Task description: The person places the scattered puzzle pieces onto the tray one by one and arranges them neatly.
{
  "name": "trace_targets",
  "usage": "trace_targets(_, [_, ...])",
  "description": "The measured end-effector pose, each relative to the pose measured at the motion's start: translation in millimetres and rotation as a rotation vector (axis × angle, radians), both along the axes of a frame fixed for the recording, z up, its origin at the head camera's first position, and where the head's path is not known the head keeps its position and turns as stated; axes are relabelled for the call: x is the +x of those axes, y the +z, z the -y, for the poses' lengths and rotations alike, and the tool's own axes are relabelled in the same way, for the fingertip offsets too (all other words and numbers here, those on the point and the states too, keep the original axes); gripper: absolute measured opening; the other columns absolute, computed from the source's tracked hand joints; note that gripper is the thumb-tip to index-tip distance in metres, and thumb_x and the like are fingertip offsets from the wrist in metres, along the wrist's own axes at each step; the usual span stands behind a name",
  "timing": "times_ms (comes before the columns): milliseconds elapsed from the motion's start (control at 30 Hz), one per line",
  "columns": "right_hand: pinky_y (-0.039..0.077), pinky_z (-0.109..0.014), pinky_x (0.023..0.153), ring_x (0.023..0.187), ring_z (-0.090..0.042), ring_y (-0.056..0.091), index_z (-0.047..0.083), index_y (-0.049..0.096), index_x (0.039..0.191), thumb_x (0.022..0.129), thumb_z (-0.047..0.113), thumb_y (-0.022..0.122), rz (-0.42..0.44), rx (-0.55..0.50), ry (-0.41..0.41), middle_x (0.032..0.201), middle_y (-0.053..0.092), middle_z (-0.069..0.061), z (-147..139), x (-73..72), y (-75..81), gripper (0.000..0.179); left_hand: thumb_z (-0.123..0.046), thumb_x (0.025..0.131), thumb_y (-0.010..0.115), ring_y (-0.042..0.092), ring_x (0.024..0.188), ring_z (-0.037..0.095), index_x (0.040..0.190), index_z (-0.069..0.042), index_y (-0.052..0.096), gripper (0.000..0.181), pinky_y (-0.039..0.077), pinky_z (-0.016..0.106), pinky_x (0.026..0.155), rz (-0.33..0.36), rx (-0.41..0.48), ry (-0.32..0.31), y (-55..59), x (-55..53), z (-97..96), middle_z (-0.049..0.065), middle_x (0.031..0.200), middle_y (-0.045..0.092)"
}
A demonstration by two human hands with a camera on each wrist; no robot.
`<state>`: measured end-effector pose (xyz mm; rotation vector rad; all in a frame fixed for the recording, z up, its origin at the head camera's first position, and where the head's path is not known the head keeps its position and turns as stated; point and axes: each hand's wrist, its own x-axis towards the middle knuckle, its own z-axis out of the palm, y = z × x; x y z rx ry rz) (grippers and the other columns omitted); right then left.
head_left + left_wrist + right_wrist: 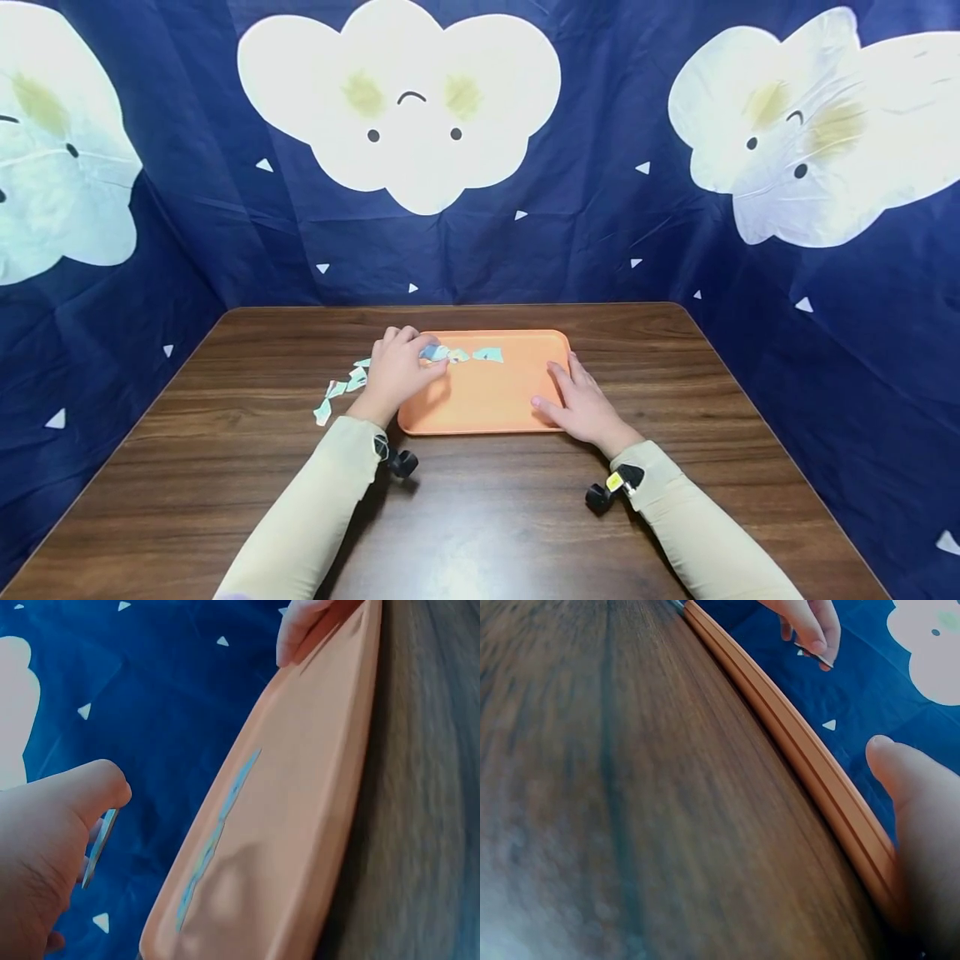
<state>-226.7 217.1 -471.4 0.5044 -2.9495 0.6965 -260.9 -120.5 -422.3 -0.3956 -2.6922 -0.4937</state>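
Observation:
My left hand (401, 367) is over the left end of an orange tray (510, 400). Between thumb and fingers it pinches a thin, flat piece of picture card (100, 847), seen edge-on in the left wrist view and held above the tray. Below lie light-blue pieces in a row (217, 832), among them one piece (488, 355) at the row's right end and a multicoloured one (458, 356) beside it. The right hand (588, 408) rests at the tray's right end, fingers extended over the rim and thumb near the front corner.
Several more light-blue pieces (337, 388) lie on the brown wooden table (480, 508) left of the tray, partly hidden behind the left hand. A dark blue cloth (465, 250) with white clouds hangs behind the table and at both sides.

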Motion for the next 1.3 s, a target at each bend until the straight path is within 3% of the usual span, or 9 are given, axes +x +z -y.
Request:
trace_targets(133, [0.027,-0.062,0.114,0.148,-0.048,0.022,0.004,0.03,0.158,0.091,0.068,0.054,-0.011,-0.007,-0.01,0.164,0.012,-0.029,-2,0.3,-2.0,0.096,-0.053,0.085,0.068,0.049,0.103,0.03,0.113,-0.02,0.075,0.044,0.04,0.051,0.087,0.001,0.005,-0.014,2.2,-4.3,-13.4,0.005,0.107,0.063])
trace_targets(333, [0.018,-0.057,0.12,0.152,-0.042,0.016,-0.002,0.02,0.159,0.086,0.072,0.058,-0.016,0.046,-0.019,0.165,0.013,-0.027,-7,1.3,-2.9,0.111,-0.051,0.085,0.07,0.048,0.103,0.029,0.113,-0.02,0.075,0.042,0.039,0.048,0.086,0.014,0.016,-0.019,3.3,-9.2,-37.0,0.004,0.106,0.063])
trace_targets(700, [0.011,-0.064,0.118,0.151,-0.043,0.017,-0.002,0.02,0.159,0.076,0.086,0.056,-0.003,0.176,-0.076,0.165,0.02,-0.023,-17,6.3,-1.2,0.126,-0.052,0.086,0.066,0.048,0.1,0.029,0.115,-0.019,0.075,0.044,0.043,0.048,0.085,0.038,-0.022,-0.04,0.5,-15.8,-73.8,0.004,0.106,0.063])
trace_targets(900, [0.001,-0.07,0.115,0.152,-0.043,0.013,0.003,0.017,0.161,0.072,0.092,0.051,0.034,0.2,-0.11,0.166,0.019,-0.02,-19,6.0,-1.5,0.13,-0.053,0.085,0.067,0.049,0.101,0.028,0.112,-0.02,0.075,0.043,0.041,0.048,0.086,0.053,-0.012,-0.043,-5.0,-23.0,-90.4,0.004,0.108,0.064])
trace_targets(1300, [0.001,-0.07,0.115,0.152,-0.042,0.013,0.002,0.017,0.161,0.074,0.089,0.054,0.053,0.186,-0.107,0.165,0.021,-0.02,-17,7.5,1.9,0.128,-0.054,0.087,0.069,0.048,0.102,0.027,0.112,-0.023,0.074,0.04,0.039,0.047,0.087,0.1,-0.018,-0.033,-18.2,-34.0,-124.1,0.003,0.111,0.063])
